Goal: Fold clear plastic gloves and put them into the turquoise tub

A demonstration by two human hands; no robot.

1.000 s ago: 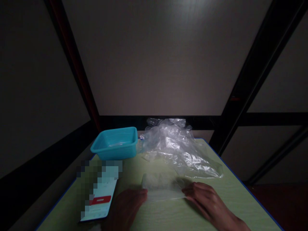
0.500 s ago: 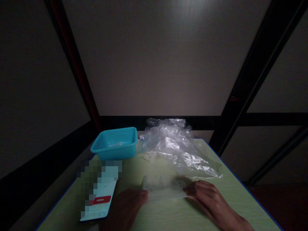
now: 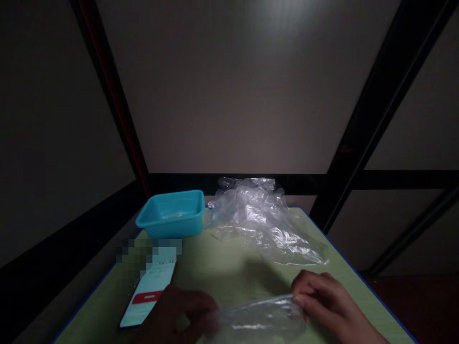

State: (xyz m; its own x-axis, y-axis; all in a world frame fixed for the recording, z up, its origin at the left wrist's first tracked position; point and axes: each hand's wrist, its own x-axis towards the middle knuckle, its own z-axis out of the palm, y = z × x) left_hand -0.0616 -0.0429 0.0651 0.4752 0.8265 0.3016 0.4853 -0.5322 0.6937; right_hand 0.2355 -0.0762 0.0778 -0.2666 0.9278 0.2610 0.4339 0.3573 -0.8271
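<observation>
A clear plastic bag (image 3: 263,317) is stretched between my two hands at the near side of the table. My right hand (image 3: 328,298) pinches its upper right corner between thumb and fingers. At the opposite end, my left hand (image 3: 184,310) is closed on the bag's left edge, dark and slightly blurred at the fingertips. The bag's lower part runs toward the bottom of the picture. Beyond my hands lies a heap of crumpled clear plastic bags (image 3: 256,220).
A blue plastic basin (image 3: 175,228) stands at the back left of the green table (image 3: 215,267). In front of it lies a phone (image 3: 152,286) with a lit screen, partly behind my left hand. A wall panel (image 3: 233,95) rises behind the table.
The bag has moved from lying flat on the table to being held taut, nearer to me. My right hand has shifted right; my left hand has come lower and closer.
</observation>
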